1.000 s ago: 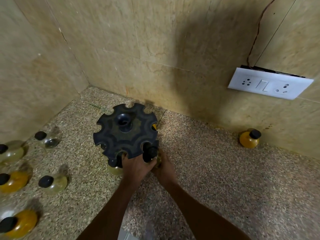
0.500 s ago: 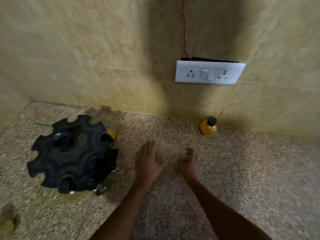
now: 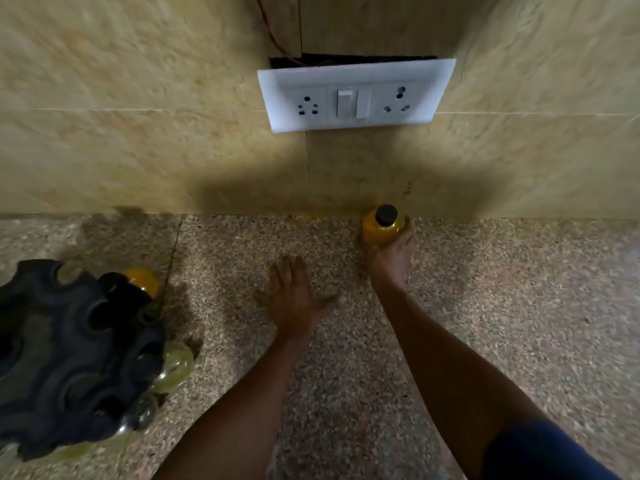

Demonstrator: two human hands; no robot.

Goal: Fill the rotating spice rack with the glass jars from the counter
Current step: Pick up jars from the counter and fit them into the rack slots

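A yellow-filled glass jar (image 3: 380, 227) with a black cap stands on the speckled counter (image 3: 502, 323) against the back wall. My right hand (image 3: 389, 256) is wrapped around its lower body. My left hand (image 3: 294, 299) rests flat on the counter in the middle, fingers apart, holding nothing. The black rotating spice rack (image 3: 69, 358) sits at the far left, partly cut off by the frame edge. A yellow jar (image 3: 143, 280) shows at its far side, and pale jars (image 3: 175, 367) hang at its right rim.
A white switch and socket plate (image 3: 356, 95) is on the tiled wall above the jar. The wall meets the counter just behind the jar.
Both hands left the rack and moved right. My right hand reached the wall and closed on the yellow jar. The view swung right, so the rack slid to the left edge.
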